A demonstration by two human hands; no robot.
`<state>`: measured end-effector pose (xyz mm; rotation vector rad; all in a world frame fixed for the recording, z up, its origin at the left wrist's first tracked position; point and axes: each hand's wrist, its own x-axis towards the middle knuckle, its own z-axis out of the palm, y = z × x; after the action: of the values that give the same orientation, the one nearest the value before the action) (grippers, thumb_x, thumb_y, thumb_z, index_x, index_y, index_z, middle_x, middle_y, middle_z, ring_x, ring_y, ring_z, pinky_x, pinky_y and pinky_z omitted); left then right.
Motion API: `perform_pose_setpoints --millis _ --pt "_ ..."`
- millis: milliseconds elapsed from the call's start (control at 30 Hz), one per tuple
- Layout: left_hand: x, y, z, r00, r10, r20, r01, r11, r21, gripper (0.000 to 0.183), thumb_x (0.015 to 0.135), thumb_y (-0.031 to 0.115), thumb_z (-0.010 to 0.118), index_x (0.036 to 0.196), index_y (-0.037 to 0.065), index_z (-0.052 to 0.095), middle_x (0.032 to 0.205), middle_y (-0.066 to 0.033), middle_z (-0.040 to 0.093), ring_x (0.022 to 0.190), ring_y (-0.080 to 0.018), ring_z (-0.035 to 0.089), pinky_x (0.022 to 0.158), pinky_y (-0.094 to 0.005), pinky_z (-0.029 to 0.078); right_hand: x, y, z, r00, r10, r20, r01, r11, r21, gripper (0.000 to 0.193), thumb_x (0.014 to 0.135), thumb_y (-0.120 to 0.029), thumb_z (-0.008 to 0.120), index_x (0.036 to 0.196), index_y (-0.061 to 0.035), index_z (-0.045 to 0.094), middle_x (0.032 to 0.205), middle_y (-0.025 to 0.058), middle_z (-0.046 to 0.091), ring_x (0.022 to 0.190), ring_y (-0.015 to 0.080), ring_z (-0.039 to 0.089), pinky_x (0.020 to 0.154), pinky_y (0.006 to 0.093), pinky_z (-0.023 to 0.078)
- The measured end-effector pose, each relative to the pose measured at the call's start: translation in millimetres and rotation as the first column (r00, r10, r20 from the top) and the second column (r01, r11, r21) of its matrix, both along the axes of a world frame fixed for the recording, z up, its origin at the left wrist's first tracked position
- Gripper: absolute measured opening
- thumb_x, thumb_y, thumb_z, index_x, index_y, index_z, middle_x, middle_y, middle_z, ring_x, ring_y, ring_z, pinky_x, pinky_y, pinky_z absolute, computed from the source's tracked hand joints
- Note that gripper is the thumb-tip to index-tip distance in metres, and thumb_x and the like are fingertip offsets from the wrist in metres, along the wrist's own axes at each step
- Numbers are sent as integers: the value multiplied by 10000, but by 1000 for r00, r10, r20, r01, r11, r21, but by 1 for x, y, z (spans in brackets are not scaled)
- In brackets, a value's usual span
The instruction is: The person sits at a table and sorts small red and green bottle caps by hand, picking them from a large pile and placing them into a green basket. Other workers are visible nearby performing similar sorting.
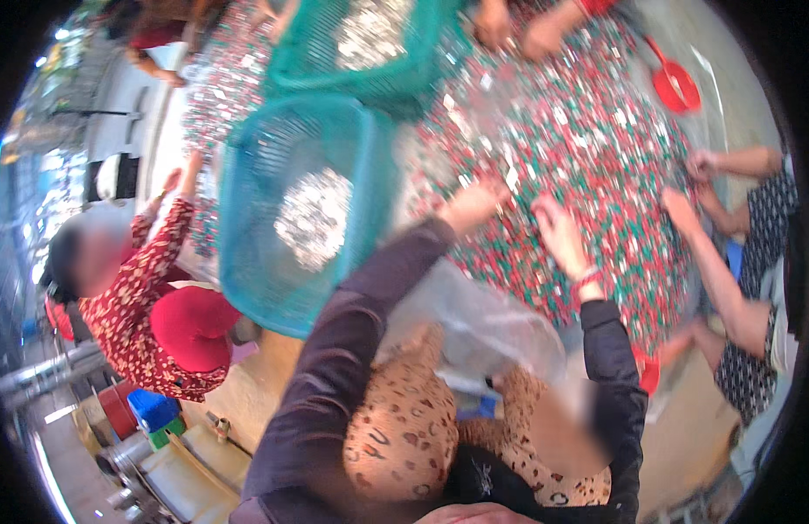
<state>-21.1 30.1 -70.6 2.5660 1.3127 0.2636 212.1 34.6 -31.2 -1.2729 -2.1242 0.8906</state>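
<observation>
Over red-green pieces [627, 157], left hand [477, 206], right hand [560, 233]; fingers' [543, 206] hold unclear; pale print [484, 476] on black cloth [514, 493] unreadable.

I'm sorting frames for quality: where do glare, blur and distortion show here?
Head view: the silvery pile in the near blue-green basket glares almost white; head view: left hand, right hand and the small pieces look soft; head view: a curved black rim, with the co-worker at left tipped sideways.
</observation>
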Motion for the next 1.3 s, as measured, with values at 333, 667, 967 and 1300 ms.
perform_pose_setpoints --millis 333,667,967,1300 --pt "6 -39 19 980 193 -46 -185 972 143 260 800 123 559 1045 39 536 1003 -118 534 1019 -276 550 783 -385 495 -30 -8 -1 725 253 640 -335 942 8 211 848 -77 500 1042 -52 577 781 174 678 691 308 688 568 436 536" --pt "-16 -5 -36 956 266 -123 -282 948 -147 193 773 34 581 959 -12 604 921 -160 609 889 -316 619 793 -385 511 8 -25 -48 909 84 409 -52 995 -89 194 878 -235 612 906 -43 608 724 169 644 737 315 660 651 459 498" --pt "-29 8 27 263 861 435 22 446 -895 246 961 161 507 1163 26 549 855 -73 603 804 -175 624 715 -301 513 19 13 -23 974 145 172 -83 941 -327 202 839 -237 610 873 -48 673 759 167 645 754 311 648 675 400 483" --pt "17 24 -17 984 120 -134 -129 990 -64 128 808 67 571 925 37 613 991 -151 615 996 -316 610 782 -394 541 -10 19 -43 802 127 584 -96 992 -83 111 798 -112 593 852 -16 606 791 199 651 806 359 660 673 463 507"
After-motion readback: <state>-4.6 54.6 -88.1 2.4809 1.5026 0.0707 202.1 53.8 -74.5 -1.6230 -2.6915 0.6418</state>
